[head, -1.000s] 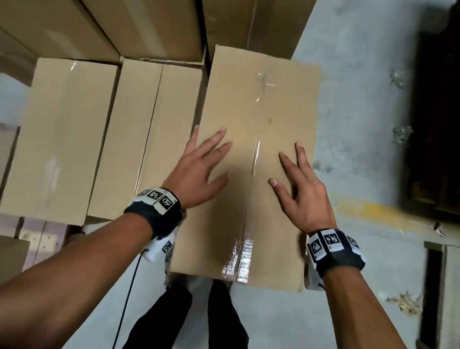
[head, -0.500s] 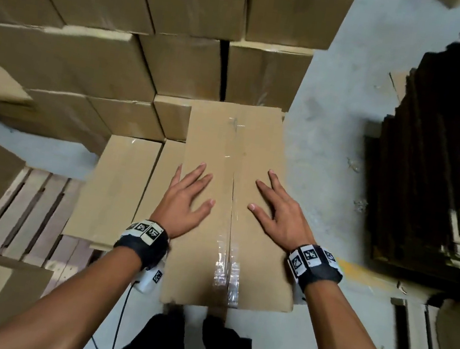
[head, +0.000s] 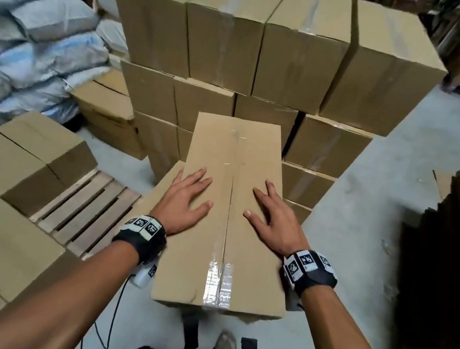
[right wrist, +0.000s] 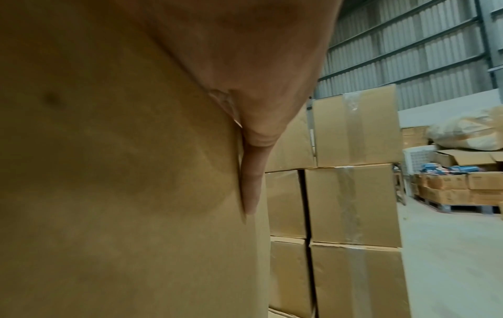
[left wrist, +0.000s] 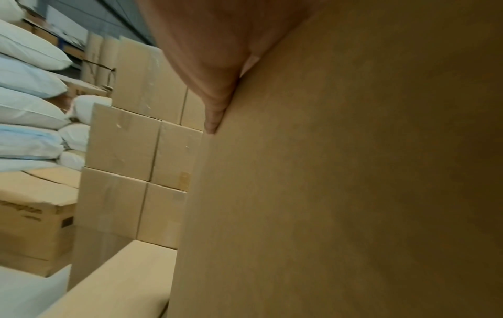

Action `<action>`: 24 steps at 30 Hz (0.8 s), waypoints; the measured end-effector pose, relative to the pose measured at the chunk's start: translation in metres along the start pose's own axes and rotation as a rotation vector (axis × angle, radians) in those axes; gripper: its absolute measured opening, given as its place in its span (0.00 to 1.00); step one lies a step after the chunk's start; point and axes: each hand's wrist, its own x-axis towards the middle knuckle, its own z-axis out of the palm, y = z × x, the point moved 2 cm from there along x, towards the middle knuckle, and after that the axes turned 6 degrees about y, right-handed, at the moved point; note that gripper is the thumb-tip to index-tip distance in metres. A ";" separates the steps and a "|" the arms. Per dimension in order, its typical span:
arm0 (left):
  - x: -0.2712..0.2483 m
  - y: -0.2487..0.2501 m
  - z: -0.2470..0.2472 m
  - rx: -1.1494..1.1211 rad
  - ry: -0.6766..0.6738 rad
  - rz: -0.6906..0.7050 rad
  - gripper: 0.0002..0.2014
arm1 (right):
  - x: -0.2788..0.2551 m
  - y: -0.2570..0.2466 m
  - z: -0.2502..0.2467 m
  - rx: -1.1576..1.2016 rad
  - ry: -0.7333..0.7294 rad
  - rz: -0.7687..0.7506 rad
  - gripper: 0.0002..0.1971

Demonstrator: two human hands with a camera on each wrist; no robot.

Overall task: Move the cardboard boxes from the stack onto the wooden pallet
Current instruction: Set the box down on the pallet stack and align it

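I see matt brown cardboard on the box [head: 250,207] under my palms, glossy clear tape [head: 217,287] along its seam, bare rough-sawn slats on the wooden pallet [head: 86,209], dull grey concrete floor [head: 369,195], soft whitish woven-looking sacks [head: 34,34].

No legible text — blurred box [left wrist: 32,217] print.

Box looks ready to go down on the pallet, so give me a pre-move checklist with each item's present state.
1. Left hand flat on the box top: ok.
2. Right hand flat on the top: ok.
3. Firm grip on the box: not ok, both palms only rest on it.
4. Tape along the top seam intact: ok.
5. Bare slats free on the pallet: ok.
6. What supports the box underneath: cannot tell.
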 end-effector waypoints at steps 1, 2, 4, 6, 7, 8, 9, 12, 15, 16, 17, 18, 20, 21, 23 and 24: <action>-0.005 -0.011 -0.011 0.000 0.012 -0.012 0.31 | 0.006 -0.013 0.008 -0.002 -0.008 -0.017 0.39; -0.010 -0.022 -0.023 0.003 0.029 -0.024 0.32 | 0.011 -0.027 0.016 -0.001 -0.017 -0.033 0.39; -0.021 -0.048 -0.048 0.022 0.051 -0.055 0.32 | 0.021 -0.056 0.034 0.002 -0.032 -0.068 0.39; -0.034 -0.072 -0.075 0.028 0.066 -0.091 0.32 | 0.031 -0.086 0.055 0.006 -0.042 -0.095 0.38; -0.042 -0.084 -0.089 0.029 0.076 -0.109 0.32 | 0.035 -0.104 0.065 0.005 -0.054 -0.109 0.38; -0.050 -0.097 -0.102 0.037 0.093 -0.122 0.32 | 0.039 -0.121 0.076 0.007 -0.067 -0.120 0.38; -0.057 -0.108 -0.116 0.041 0.112 -0.135 0.32 | 0.043 -0.137 0.086 0.012 -0.077 -0.135 0.37; -0.079 -0.148 -0.149 0.045 0.161 -0.170 0.32 | 0.055 -0.182 0.118 0.013 -0.115 -0.187 0.37; -0.102 -0.188 -0.177 0.050 0.197 -0.192 0.33 | 0.066 -0.223 0.145 0.019 -0.167 -0.228 0.37; -0.108 -0.199 -0.185 0.049 0.210 -0.210 0.34 | 0.070 -0.234 0.153 0.022 -0.184 -0.249 0.36; -0.114 -0.208 -0.193 0.053 0.226 -0.229 0.34 | 0.076 -0.245 0.161 0.026 -0.200 -0.270 0.36; -0.120 -0.217 -0.200 0.053 0.241 -0.253 0.34 | 0.082 -0.256 0.169 0.028 -0.218 -0.289 0.36; -0.131 -0.236 -0.213 0.045 0.270 -0.312 0.34 | 0.094 -0.277 0.187 0.036 -0.259 -0.322 0.35; -0.136 -0.246 -0.218 0.043 0.287 -0.329 0.34 | 0.100 -0.287 0.197 0.040 -0.277 -0.341 0.35; -0.144 -0.265 -0.229 0.057 0.321 -0.351 0.34 | 0.115 -0.305 0.217 0.044 -0.313 -0.380 0.35; -0.147 -0.274 -0.234 0.059 0.337 -0.372 0.33 | 0.123 -0.312 0.228 0.045 -0.333 -0.394 0.34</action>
